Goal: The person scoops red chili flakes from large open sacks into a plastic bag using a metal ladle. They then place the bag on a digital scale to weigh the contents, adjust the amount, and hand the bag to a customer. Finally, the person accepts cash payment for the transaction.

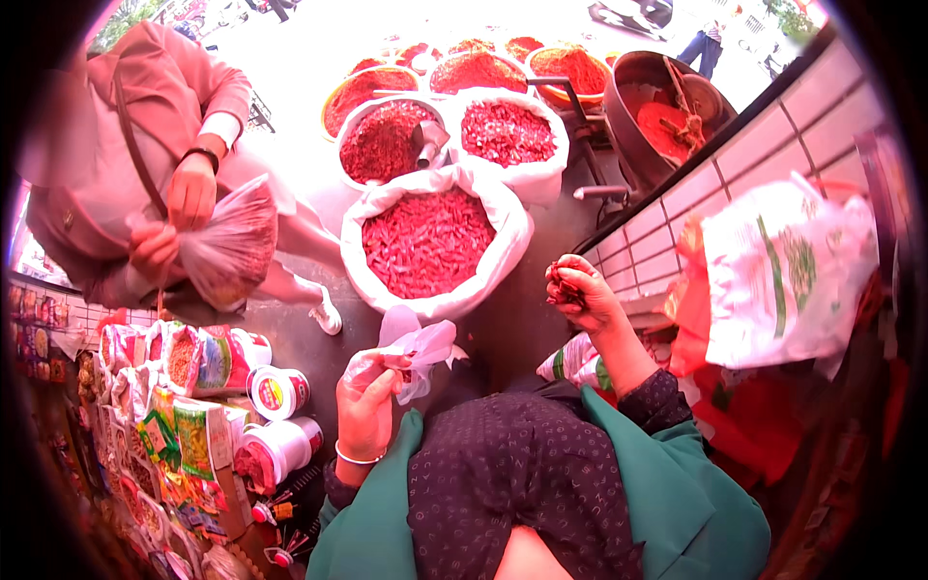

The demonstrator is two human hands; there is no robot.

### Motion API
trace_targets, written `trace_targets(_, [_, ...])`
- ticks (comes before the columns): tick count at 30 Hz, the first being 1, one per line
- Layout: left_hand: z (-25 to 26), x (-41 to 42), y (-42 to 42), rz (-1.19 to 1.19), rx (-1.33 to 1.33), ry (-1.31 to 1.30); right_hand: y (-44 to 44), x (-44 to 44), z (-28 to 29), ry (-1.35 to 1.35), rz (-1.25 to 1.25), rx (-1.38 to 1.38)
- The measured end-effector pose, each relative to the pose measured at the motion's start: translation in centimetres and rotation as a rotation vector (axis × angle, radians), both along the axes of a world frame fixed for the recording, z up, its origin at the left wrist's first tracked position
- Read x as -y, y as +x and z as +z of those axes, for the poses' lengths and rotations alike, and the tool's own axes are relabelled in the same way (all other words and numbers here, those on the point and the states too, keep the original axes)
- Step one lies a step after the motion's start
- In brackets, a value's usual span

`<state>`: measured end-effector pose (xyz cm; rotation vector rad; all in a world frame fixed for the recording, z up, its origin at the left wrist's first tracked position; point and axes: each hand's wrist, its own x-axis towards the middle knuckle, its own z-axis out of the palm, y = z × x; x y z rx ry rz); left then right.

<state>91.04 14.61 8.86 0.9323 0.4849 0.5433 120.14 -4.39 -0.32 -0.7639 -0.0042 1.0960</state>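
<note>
Between the fingers of my left hand [366, 399] is a thin, whitish plastic bag [417, 348], crumpled, with a little something red showing through near its lower part. A white bracelet circles that wrist. My right hand [591, 297], raised beside the tiled wall, is closed around a clump of dried red chillies [564, 284]. In front of me stands an open white sack [511, 250] with its rim rolled down, full of dried red chillies [428, 243]. Both hands are apart from the sack, on my side of it.
Behind stand a sack of cut chillies [507, 134], a container of chilli flakes [380, 145] with a metal scoop [431, 141], and several basins of chilli powder [478, 72]. A person [152, 145] at left holds a filled plastic bag [232, 239]. White buckets [279, 391], a metal drum [631, 123] and hanging bags [790, 275] flank me.
</note>
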Motion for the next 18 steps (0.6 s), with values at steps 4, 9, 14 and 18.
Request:
trace_targets(4, [1.0, -3.8, 3.4, 0.006, 0.013, 0.035, 7.3, -4.4, -0.1, -0.016, -0.040, 0.071])
trace_targets(9, [1.8, -5.8, 5.7, 0.207, -0.027, 0.048, 17.9, -12.1, -1.4, -0.026, -0.119, 0.056])
trace_targets(14, [0.8, -5.9, 9.2, 0.374, -0.100, 0.115, 30.3, -19.0, -5.8, -0.210, -0.249, 0.066])
trace_targets(18, [1.5, -4.7, 12.4, 0.529, -0.142, 0.121, 35.6, -25.0, -7.0, -0.368, -0.029, 0.082])
